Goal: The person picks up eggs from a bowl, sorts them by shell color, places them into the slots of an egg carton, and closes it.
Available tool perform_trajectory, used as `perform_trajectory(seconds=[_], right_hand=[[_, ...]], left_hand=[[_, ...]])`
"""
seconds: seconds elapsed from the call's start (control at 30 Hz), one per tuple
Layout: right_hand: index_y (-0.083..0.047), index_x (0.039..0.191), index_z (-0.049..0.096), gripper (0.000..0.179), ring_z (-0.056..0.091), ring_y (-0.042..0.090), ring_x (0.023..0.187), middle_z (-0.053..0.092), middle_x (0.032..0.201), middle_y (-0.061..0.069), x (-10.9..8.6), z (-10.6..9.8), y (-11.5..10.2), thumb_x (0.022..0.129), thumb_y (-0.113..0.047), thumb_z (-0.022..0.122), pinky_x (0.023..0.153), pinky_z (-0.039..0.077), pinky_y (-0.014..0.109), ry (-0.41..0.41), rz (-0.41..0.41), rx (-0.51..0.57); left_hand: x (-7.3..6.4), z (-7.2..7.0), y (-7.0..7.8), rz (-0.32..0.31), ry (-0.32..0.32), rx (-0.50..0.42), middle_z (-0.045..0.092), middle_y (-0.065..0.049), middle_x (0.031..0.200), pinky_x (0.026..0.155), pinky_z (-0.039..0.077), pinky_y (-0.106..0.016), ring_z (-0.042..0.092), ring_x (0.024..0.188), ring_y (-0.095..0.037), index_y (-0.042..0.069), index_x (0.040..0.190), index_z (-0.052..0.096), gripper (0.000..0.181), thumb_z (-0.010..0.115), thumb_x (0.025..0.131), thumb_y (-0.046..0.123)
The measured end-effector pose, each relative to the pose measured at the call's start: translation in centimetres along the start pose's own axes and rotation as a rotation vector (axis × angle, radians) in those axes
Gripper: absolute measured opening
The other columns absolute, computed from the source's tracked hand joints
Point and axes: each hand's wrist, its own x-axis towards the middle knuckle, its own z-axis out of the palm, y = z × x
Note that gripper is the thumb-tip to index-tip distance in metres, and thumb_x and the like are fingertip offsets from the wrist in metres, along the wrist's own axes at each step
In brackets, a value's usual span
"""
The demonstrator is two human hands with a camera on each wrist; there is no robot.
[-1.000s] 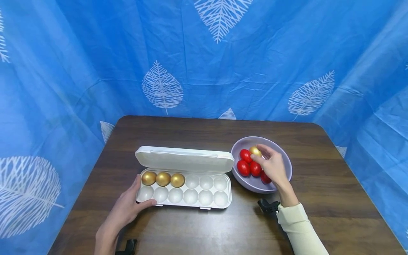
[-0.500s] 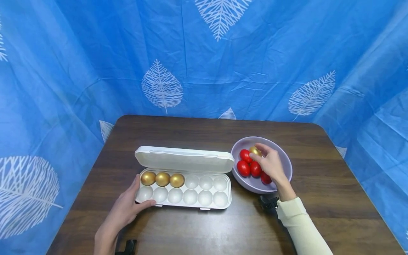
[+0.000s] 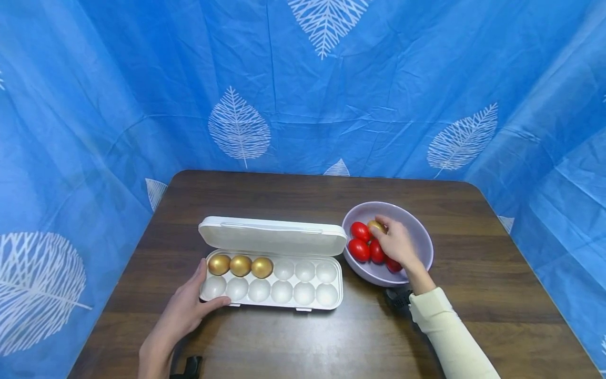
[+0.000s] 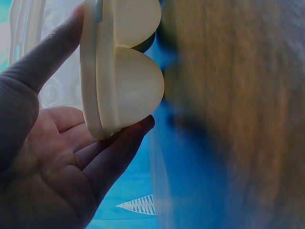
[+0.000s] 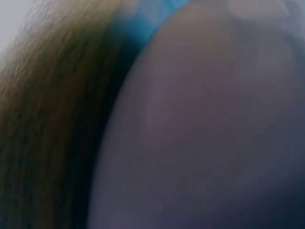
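Note:
A white plastic egg box (image 3: 272, 238) lies with its lid raised. Three gold eggs (image 3: 240, 266) sit in its back row from the left. My left hand (image 3: 182, 310) grips the box's left end, thumb at the front edge and fingers round the side; in the left wrist view the fingers reach under a rounded cup (image 4: 138, 90). Inside a lilac bowl (image 3: 418, 239) at the right, my right hand (image 3: 399, 243) pinches another gold egg (image 3: 375, 226) between thumb and fingers, partly hiding it. Red eggs (image 3: 360, 250) lie beside it. In the right wrist view the bowl's wall (image 5: 190, 133) is blurred and blocks the fingers.
The dark wooden table (image 3: 303, 347) carries the box and bowl side by side, nearly touching. Behind it hangs a blue curtain (image 3: 303, 137) with white leaf prints. Black wrist camera mounts (image 3: 191, 367) show below the hands.
My right hand has closed in on the gold egg in the bowl, its fingertips drawing together over it. My left hand has kept its hold on the egg box.

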Motion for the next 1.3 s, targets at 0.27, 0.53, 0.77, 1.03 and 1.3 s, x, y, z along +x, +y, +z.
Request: perform_trajectory(seconds=[0.27,0.53,0.77,1.03,1.3], right_hand=[[0.006,0.135,0.054,0.041,0.057,0.039,0.102,0.061,0.121,0.025,-0.23,0.50,-0.28,0.098,-0.010,0.059,0.097,0.045,0.056,-0.040,-0.008,-0.110],[0.007,0.133,0.055,0.043,0.057,0.038,0.098,0.063,0.116,0.025,-0.28,0.63,-0.38,0.093,-0.007,0.065,0.092,0.047,0.054,-0.037,0.014,-0.126],[0.006,0.131,0.059,0.038,0.058,0.041,0.108,0.063,0.122,0.026,-0.41,0.32,-0.57,0.095,-0.006,0.063,0.099,0.043,0.055,0.000,0.020,-0.134],[0.003,0.122,0.064,0.034,0.056,0.030,0.081,0.065,0.094,0.015,-0.34,0.63,-0.54,0.091,-0.010,0.069,0.076,0.047,0.042,-0.020,-0.050,-0.222],[0.004,0.126,0.062,0.038,0.057,0.034,0.089,0.065,0.104,0.020,-0.44,0.75,-0.51,0.091,-0.009,0.069,0.085,0.047,0.049,-0.009,-0.019,-0.199]], left_hand=[[-0.14,-0.22,0.25,-0.013,-0.002,-0.003,0.016,-0.035,0.154,0.108,0.025,-0.064,0.024,0.138,-0.053,-0.012,0.152,0.012,0.114,0.077,0.081,0.050],[-0.12,-0.33,0.48,-0.024,-0.017,-0.003,0.016,-0.036,0.154,0.109,0.024,-0.064,0.024,0.138,-0.053,-0.013,0.151,0.011,0.115,0.077,0.081,0.049],[-0.25,-0.47,0.64,0.009,0.001,-0.008,0.018,-0.037,0.153,0.108,0.026,-0.064,0.026,0.137,-0.053,-0.015,0.150,0.012,0.114,0.078,0.081,0.047],[-0.40,-0.45,0.54,0.041,0.023,-0.001,0.021,-0.038,0.152,0.107,0.029,-0.063,0.030,0.136,-0.052,-0.017,0.149,0.014,0.113,0.079,0.081,0.046],[-0.25,-0.32,0.52,0.047,0.024,-0.002,0.020,-0.038,0.152,0.107,0.028,-0.063,0.029,0.136,-0.053,-0.018,0.148,0.015,0.112,0.080,0.081,0.044]])
